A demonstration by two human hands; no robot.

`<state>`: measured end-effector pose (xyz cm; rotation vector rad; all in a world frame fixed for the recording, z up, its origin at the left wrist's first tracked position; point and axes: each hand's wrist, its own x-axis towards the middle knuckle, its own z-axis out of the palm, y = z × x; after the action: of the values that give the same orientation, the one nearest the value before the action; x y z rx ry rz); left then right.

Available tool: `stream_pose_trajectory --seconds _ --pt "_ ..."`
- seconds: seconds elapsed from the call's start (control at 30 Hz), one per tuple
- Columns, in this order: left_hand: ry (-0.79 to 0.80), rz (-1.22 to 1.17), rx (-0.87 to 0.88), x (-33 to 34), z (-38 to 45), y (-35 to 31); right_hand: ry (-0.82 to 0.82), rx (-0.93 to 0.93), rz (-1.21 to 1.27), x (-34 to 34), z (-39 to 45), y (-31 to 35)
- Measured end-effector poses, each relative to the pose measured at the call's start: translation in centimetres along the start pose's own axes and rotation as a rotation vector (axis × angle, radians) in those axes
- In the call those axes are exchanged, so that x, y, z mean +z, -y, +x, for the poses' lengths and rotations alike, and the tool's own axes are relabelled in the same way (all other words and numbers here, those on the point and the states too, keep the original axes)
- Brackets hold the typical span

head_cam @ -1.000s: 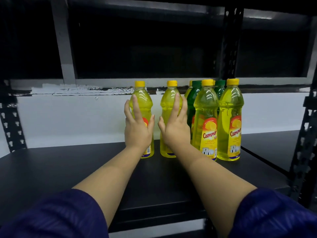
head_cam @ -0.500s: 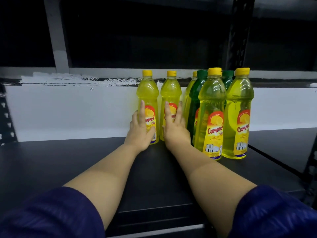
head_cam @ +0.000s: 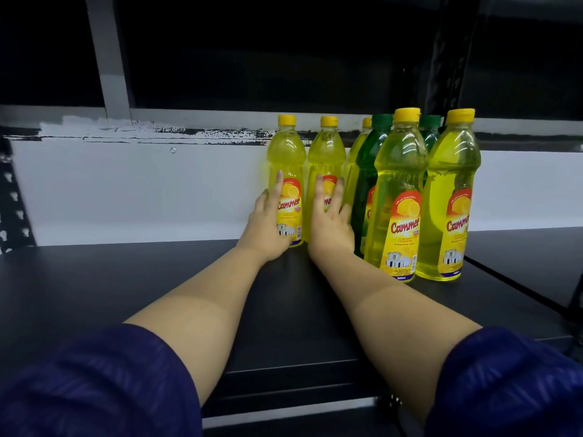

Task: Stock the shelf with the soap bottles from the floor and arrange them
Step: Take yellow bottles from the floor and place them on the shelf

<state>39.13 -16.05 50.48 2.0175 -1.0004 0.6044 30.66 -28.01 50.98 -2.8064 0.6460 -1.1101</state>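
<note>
Behind the front bottles, two green bottles (head_cam: pixel 367 171) and one yellow one were mostly hidden. All bottles stood upright, caps up, on the black shelf (head_cam: pixel 126 288) near the white back wall (head_cam: pixel 126 190). The left hand (head_cam: pixel 268 228) lay open against a yellow bottle (head_cam: pixel 286 171), fingers spread. The right hand (head_cam: pixel 329 227) did the same on its neighbour (head_cam: pixel 326 159), covering the label.

Under both forearms the shelf board (head_cam: pixel 157 294) looks matt black and smooth. The bottle (head_cam: pixel 285 171) against the left hand (head_cam: pixel 268 230) is clear glossy plastic with a shiny printed label; so is the one (head_cam: pixel 326 159) at the right hand (head_cam: pixel 329 230). Beyond the fingertips the wall panel (head_cam: pixel 126 190) is flat white, its upper paint edge rough and scraped
</note>
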Motion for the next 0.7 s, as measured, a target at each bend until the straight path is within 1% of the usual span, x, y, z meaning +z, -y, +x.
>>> stream_pose_trajectory --seconds 0.2,0.4,0.5,0.7 --pt "0.015 0.014 0.020 0.4 0.3 0.9 -0.011 -0.014 -0.032 0.1 0.0 0.2" --pt "0.034 0.035 -0.008 0.4 0.2 0.8 -0.022 -0.011 -0.021 0.3 0.1 0.0" --pt "0.026 0.038 -0.010 0.3 0.1 0.5 0.027 -0.023 0.005 -0.2 0.0 -0.2" --pt "0.004 0.093 -0.084 -0.8 -1.0 -1.0 0.108 -0.032 0.102 -1.3 -0.7 -0.7"
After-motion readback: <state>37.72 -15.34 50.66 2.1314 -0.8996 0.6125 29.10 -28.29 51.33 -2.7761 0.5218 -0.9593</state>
